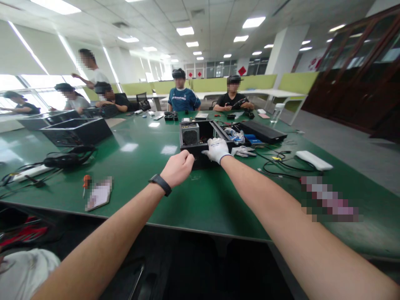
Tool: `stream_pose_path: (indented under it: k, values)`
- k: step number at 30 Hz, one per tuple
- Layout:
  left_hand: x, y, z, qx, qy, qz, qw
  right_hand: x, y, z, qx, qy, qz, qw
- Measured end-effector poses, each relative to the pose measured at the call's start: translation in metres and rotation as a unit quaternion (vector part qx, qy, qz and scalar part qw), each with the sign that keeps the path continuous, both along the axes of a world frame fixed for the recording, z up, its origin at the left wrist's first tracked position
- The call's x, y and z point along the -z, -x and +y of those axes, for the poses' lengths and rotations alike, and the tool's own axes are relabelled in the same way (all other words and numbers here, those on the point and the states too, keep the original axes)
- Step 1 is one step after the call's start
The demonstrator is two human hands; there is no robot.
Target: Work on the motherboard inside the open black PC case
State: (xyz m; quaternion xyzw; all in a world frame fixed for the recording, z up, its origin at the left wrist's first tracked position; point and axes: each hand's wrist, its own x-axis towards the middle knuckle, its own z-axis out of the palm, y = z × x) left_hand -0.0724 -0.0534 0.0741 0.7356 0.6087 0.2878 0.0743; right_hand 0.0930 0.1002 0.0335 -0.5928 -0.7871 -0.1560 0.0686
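An open black computer case (196,141) lies on the green table (200,200) ahead of me, with a grey power supply (190,133) inside at its left. My right hand (217,150), in a white glove, rests with fingers wrapped over the case's near top edge. My left hand (178,167) is bare, wears a black wristband, and is curled into a fist just in front of the case's near side; whether it holds anything is hidden. A second white glove (243,151) lies on the table right of the case.
A black side panel (262,131), black cables (281,164) and a white power strip (314,160) lie to the right. Left are another black case (76,131), a headset (67,159) and an orange-handled screwdriver (86,182). Several people sit around the table's far side.
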Motion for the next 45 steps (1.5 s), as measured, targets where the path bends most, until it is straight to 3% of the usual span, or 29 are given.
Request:
stream_pose_path:
  k: [5,10,17,21,27,32,37,45]
  values:
    - [0.016,0.014,-0.004,0.001,0.013,-0.02,1.0,-0.003,-0.001,0.014,-0.009,0.011,-0.006,1.0]
    - [0.013,0.019,-0.004,0.004,0.002,-0.032,0.999,0.004,-0.008,-0.014,-0.035,0.001,-0.007,0.999]
    - [-0.009,-0.003,-0.002,0.011,-0.022,-0.031,0.999,0.014,-0.028,-0.107,-0.066,-0.03,0.012,0.997]
    - [-0.008,-0.023,0.003,0.031,0.043,0.051,0.997,0.017,-0.045,-0.174,-0.075,-0.038,0.018,0.996]
    - [0.007,-0.053,0.004,0.072,0.156,0.249,0.953,0.019,-0.064,-0.256,-0.096,-0.033,0.048,0.994]
    - [0.013,-0.078,0.003,0.108,0.217,0.356,0.902,0.023,-0.074,-0.303,-0.113,-0.012,0.077,0.991]
    - [0.026,-0.091,0.007,0.166,0.248,0.451,0.841,0.026,-0.078,-0.321,-0.124,-0.009,0.088,0.988]
    - [0.055,-0.078,0.027,0.131,0.286,0.465,0.828,0.022,-0.077,-0.322,-0.122,-0.013,0.096,0.988]
